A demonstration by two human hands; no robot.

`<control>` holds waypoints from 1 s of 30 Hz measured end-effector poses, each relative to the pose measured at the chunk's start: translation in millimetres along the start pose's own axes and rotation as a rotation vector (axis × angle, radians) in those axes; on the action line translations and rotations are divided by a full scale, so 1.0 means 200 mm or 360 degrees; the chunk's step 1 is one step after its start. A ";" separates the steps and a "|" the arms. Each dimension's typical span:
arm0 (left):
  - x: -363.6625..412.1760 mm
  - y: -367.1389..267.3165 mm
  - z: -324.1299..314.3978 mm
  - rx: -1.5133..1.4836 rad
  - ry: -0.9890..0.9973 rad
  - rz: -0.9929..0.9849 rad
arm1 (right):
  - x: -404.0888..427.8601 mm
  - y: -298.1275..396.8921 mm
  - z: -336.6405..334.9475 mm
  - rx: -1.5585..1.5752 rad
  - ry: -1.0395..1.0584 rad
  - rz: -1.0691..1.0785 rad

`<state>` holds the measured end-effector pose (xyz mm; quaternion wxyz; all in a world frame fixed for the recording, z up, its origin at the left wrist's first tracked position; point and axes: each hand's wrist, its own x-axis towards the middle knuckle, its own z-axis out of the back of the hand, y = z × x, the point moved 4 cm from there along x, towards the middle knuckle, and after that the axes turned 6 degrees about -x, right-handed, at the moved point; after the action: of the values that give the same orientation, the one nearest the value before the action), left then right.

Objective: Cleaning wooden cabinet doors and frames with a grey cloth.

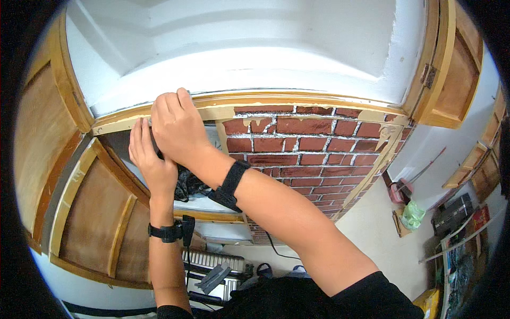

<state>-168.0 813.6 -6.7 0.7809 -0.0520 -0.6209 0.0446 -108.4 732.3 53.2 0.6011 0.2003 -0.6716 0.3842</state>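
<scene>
My right hand (pixel 175 119) lies with curled fingers over the front edge of a wooden cabinet frame (pixel 223 97), left of the brick-patterned covering (pixel 303 127). Just left of it and a little lower, my left hand (pixel 149 155) reaches up, its fingers extended and close together against the tan strip (pixel 115 126) along that edge. The two hands overlap near the wrist of the right one. Whatever lies beneath the fingers of either hand is hidden. Behind my hands is a cabinet opening with a dark item (pixel 191 183) inside. Both wrists wear black straps.
An open wooden door (pixel 99 215) stands at left, another (pixel 458 79) at upper right. Below is a ribbed silver case (pixel 215 263) with grey strips (pixel 214 278) on it. A black cable (pixel 279 251) runs near my feet. A green plastic bag (pixel 412 215) lies on the floor at right.
</scene>
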 end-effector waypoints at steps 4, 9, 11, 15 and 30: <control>0.01 -0.09 0.01 -0.0016 0.0009 0.0022 | 0.00 -0.07 0.03 0.0197 0.0072 -0.0003; 0.02 -0.38 -0.19 -0.0279 0.0054 -0.0089 | -0.13 -0.43 0.21 0.0066 0.0070 -0.0036; 0.04 -0.49 -0.21 -0.0278 0.0100 -0.0140 | -0.17 -0.60 0.36 -0.0033 0.0090 -0.0053; 0.02 -0.64 -0.32 -0.0337 0.0004 -0.0205 | -0.35 -1.13 0.72 -0.0457 0.0104 -0.0086; -0.08 -0.25 -0.30 -0.0224 -0.0136 -0.0065 | -0.44 -1.48 1.03 -0.0851 0.0118 -0.0083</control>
<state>-112.0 759.4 -28.7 0.7488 -0.0920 -0.6562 -0.0130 -9.8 373.8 53.8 0.6664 0.0375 -0.7213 0.1848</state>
